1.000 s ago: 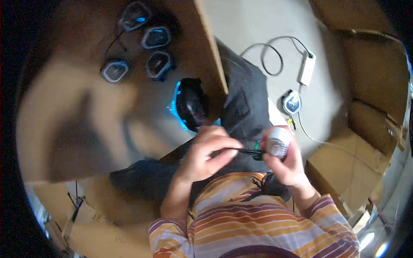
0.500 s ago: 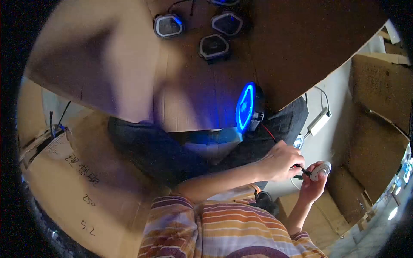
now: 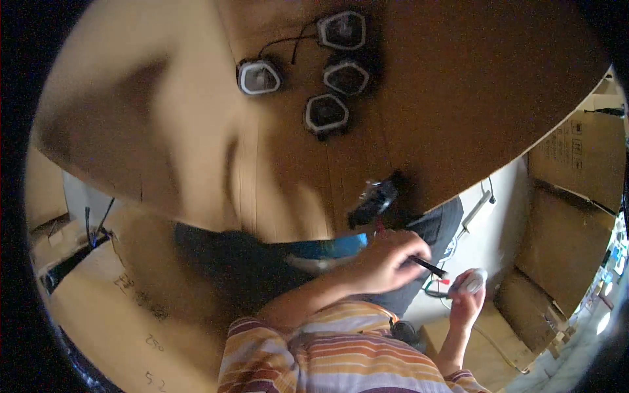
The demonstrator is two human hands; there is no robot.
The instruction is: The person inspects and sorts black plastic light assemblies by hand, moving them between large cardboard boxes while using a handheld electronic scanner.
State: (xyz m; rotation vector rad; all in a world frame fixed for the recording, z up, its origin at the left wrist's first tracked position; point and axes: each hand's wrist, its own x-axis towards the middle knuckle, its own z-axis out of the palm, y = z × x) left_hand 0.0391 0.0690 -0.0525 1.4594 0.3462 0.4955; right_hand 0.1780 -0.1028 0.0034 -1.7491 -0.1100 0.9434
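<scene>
My left hand (image 3: 396,262) is closed on a black cable connector (image 3: 429,266), its free end pointing toward my right hand. Lower and to the right, my right hand (image 3: 464,304) grips a rounded white device (image 3: 473,280). A red-tipped lead (image 3: 445,281) and a green wire show between the hands, apart from the connector. Just beyond my left hand an unlit lamp (image 3: 377,200) in a dark housing stands tilted near the cardboard's edge. A short reddish wire shows between it and the hand. Blur hides the finer detail of the fingers.
A large cardboard sheet (image 3: 282,170) spans the front. On it sit several unlit lamps with pale angular rims, such as one lamp (image 3: 259,77) with a black cable. A white power strip (image 3: 477,216) lies at right beside cardboard boxes (image 3: 557,229). Another carton (image 3: 111,314) stands at left.
The blue light of the near lamp has gone out, as have the far lamps' blue glints. The connector in my left hand has come away from the right hand's lead. The view has shifted.
</scene>
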